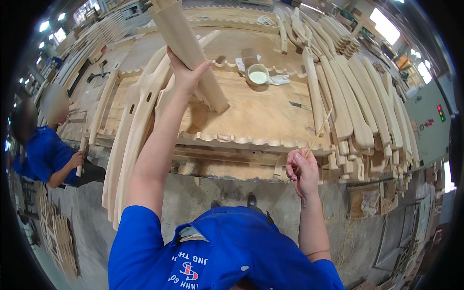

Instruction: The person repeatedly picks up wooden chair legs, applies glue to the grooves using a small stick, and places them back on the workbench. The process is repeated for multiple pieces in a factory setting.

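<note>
Shirt (227,241) — post (181,34) seemingly within left grip (186,77)

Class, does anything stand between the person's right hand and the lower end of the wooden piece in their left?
Nothing visible does. From right hand to wooden piece, the picture shows only bench and its scalloped front strip, apparently lower down; the cup sits farther back.

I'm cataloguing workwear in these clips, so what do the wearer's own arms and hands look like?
The left hand and right hand are bare and ungloved. Short, plain blue sleeves leave the forearms uncovered. They belong to a blue top with a red-and-white emblem and white lettering on the chest.
</note>
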`<state>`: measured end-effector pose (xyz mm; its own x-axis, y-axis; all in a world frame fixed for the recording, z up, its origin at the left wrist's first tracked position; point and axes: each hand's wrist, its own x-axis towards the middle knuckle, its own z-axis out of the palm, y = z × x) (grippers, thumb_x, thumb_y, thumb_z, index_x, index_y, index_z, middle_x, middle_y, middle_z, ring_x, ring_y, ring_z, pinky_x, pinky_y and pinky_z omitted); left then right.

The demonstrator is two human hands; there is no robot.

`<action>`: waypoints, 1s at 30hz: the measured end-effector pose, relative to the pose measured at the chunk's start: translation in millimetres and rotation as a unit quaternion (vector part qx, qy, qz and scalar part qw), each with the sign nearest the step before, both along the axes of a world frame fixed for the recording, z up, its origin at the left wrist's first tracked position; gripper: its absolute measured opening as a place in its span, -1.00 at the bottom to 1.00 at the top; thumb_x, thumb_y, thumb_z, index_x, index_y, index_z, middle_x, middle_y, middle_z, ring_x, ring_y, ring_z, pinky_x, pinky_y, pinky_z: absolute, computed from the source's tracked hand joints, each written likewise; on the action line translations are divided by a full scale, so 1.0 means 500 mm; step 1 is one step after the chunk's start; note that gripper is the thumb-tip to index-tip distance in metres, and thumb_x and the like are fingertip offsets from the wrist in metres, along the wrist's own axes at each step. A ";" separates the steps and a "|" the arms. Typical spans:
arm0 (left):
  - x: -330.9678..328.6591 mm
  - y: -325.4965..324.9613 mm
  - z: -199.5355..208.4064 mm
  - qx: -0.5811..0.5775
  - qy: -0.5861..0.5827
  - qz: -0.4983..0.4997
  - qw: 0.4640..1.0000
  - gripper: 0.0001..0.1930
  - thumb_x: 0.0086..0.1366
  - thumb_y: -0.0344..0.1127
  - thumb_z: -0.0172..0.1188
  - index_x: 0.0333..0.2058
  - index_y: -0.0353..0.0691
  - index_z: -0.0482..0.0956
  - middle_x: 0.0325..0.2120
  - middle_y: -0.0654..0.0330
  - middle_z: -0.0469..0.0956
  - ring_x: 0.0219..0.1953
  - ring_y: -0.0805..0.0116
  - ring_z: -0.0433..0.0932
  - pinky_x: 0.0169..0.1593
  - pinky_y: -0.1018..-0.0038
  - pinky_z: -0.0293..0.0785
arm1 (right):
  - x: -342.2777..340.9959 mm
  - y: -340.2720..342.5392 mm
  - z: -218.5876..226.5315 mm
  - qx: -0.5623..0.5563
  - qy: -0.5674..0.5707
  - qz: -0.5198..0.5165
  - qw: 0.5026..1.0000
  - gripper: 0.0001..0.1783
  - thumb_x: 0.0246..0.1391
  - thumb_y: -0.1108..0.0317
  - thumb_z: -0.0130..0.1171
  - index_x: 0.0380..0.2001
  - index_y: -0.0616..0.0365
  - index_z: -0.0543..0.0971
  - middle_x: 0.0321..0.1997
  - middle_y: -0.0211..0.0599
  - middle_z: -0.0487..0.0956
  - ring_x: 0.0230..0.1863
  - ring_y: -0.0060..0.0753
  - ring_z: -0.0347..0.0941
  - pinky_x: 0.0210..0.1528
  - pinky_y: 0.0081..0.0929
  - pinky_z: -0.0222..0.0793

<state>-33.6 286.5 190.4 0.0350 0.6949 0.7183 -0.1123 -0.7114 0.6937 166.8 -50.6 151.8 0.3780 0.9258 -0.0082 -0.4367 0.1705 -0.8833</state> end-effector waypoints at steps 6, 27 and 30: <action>-0.002 -0.027 -0.019 -0.075 -0.047 -0.003 0.996 0.22 -0.17 -0.31 0.44 0.32 -0.20 -0.33 0.14 -0.01 0.14 0.13 0.17 0.27 0.11 0.25 0.36 | 0.049 0.074 0.009 -0.034 -0.014 0.054 0.998 -0.81 0.20 0.33 0.04 -0.40 0.00 0.24 -0.43 -0.32 0.43 -0.63 -0.66 0.28 -0.73 -0.80 0.00; 0.029 -0.059 0.003 -0.018 -0.028 0.156 0.987 0.09 -0.01 -0.34 0.33 0.35 -0.10 -0.30 0.26 0.08 -0.01 0.23 0.20 0.13 0.23 0.29 0.16 | 0.229 0.237 -0.006 -0.083 -0.321 0.057 0.942 -0.76 0.21 0.20 0.00 -0.28 0.16 0.39 -0.40 -0.25 0.49 -0.45 -0.47 0.40 -0.43 -0.53 0.33; 0.015 -0.111 0.041 -0.082 -0.150 0.121 0.978 0.05 0.02 -0.28 0.29 0.34 -0.04 -0.30 0.23 0.08 0.05 0.19 0.19 0.19 0.21 0.24 0.22 | 0.264 0.279 0.003 -0.120 -0.547 -0.012 0.829 -0.71 0.19 0.18 -0.05 -0.29 0.22 0.46 -0.34 -0.07 0.54 -0.31 -0.17 0.49 -0.27 -0.27 0.40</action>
<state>-26.3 230.9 210.9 -0.3402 0.7631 0.5495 -0.1692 -0.6245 0.7625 298.9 88.7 153.2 0.2987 0.9395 0.1678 0.6478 -0.0705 -0.7585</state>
